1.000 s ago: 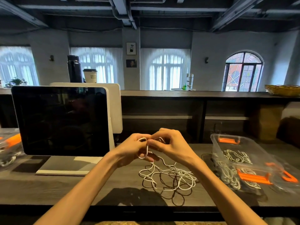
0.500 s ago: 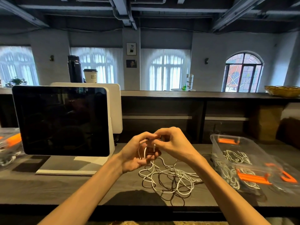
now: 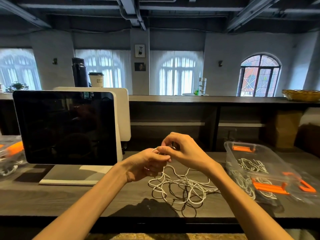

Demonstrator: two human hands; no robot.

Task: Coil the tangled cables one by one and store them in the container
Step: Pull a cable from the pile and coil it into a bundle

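A big loft room it was, arched windows glowing behind a long dark table (image 3: 72,198). Both hands met above it, just in front of the dark screen (image 3: 65,127). The left hand (image 3: 144,166) had its fingers (image 3: 162,159) curled, gripping one end of the white cable (image 3: 180,186). The right hand (image 3: 183,151) sat right against it, fingertips pinching that same cable near the top. From there the cable dropped down between the wrists and sprawled in a loose tangle on the table, touching the wood just below the hands. Off to the right stood the clear container (image 3: 256,163) with orange handles, white cables already lying inside, near the tangle but apart from it. At the far left edge sat another clear box (image 3: 9,156).
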